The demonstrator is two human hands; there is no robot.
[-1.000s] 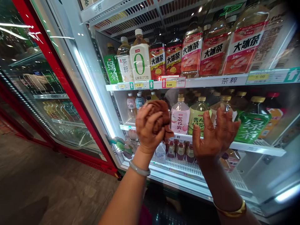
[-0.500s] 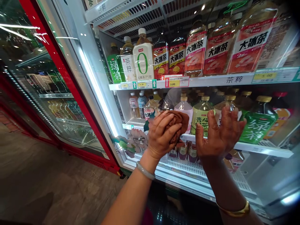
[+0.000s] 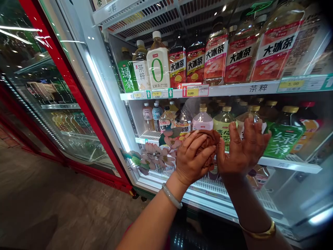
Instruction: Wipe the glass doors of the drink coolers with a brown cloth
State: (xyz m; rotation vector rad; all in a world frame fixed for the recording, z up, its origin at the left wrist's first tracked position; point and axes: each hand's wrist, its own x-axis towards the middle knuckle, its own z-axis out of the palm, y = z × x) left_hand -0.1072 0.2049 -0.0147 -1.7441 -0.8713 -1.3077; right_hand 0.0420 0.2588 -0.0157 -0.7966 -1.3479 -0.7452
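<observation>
Brown cloth [image 3: 213, 136] clamped in the left grip [image 3: 192, 159]
It is bunched into folds; the right grip [image 3: 239, 152] is spread apart.

- White shelf [image 3: 234, 89] (price tags [image 3: 192, 92] line its front edge): red-labelled bottles [image 3: 275, 48], a bottle with a green 0 [image 3: 158, 69].
- Shelf below [image 3: 288, 164]: pink bottle [image 3: 202, 121], green-labelled bottle [image 3: 284, 139].
- Lowest visible shelf [image 3: 213, 184], barred: partly hidden bottles [image 3: 260, 176].
</observation>
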